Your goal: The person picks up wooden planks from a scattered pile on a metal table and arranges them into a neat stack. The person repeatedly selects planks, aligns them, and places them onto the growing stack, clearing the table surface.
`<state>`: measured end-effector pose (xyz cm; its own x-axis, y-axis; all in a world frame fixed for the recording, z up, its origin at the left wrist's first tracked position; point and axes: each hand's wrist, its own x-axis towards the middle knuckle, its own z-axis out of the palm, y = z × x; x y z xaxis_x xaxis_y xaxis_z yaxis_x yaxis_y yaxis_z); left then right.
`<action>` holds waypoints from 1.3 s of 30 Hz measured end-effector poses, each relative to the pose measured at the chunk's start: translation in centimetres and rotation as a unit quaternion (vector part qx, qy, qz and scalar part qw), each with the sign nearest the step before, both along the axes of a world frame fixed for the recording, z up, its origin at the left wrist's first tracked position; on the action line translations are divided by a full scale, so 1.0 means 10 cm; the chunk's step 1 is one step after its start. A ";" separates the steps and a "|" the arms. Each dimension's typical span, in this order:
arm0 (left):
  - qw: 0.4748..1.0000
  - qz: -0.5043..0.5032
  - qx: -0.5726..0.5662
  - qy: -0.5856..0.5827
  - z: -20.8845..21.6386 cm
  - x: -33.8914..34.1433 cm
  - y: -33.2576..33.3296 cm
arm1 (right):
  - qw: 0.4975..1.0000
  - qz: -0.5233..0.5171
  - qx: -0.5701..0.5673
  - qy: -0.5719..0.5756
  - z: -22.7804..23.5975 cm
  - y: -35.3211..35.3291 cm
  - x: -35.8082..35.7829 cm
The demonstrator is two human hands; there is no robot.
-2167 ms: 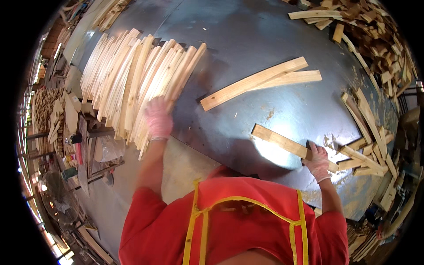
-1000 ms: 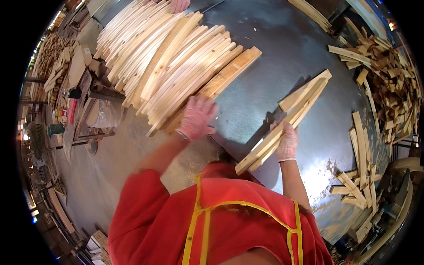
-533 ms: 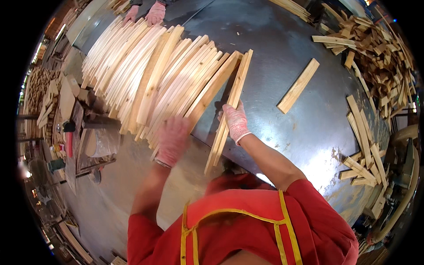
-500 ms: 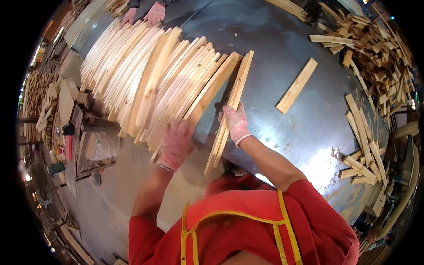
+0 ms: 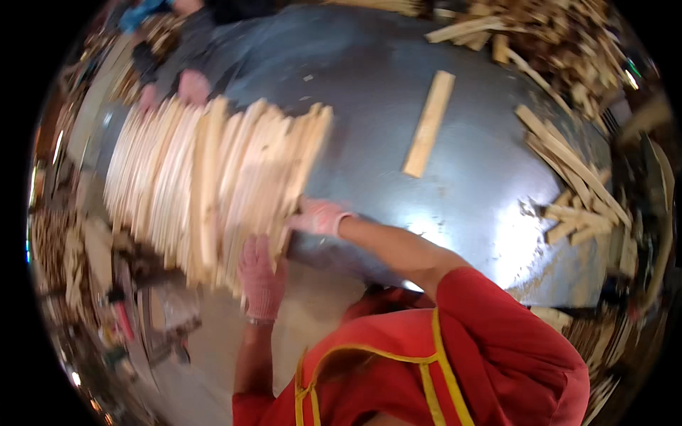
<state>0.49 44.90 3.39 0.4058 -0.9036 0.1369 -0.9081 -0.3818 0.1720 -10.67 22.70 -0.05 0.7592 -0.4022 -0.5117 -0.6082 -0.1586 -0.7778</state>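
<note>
A tightly packed row of pale wooden slats (image 5: 238, 170) lies on the metal table, standing side by side. My right hand (image 5: 321, 216), in a pink-and-white glove, is at the row's right side with its fingers around the outermost slats; blur softens the fingertips. At the near ends of the slats, my left hand (image 5: 262, 278), gloved alike, lies flat with fingers stretched out against them. A single wooden board (image 5: 429, 124) rests apart, to the right of the row.
Across the table (image 5: 369, 92), a co-worker's gloved hand (image 5: 194, 87) touches the row's far end. Loose offcuts (image 5: 575, 188) lie at the table's right, and a large scrap wood heap (image 5: 554, 35) rises at the far right. Tools and stacked wood crowd the left.
My right hand has moved left, bringing the slats it held against the row. The row is packed closer, and my left hand has come to its near ends. The whole view has shifted.
</note>
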 end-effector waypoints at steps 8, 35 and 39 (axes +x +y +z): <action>0.990 -0.123 -0.001 0.071 -0.28 -0.78 -1.04 | 0.988 -0.125 -0.051 -0.073 0.17 -0.87 -1.92; 0.699 0.077 -0.024 0.711 -0.73 -2.66 -3.42 | 0.910 -0.006 -0.292 0.296 0.44 -2.22 -5.05; 0.625 0.120 -0.039 0.770 -0.87 -2.57 -2.78 | 0.942 -0.075 -0.262 0.198 0.25 -1.52 -4.25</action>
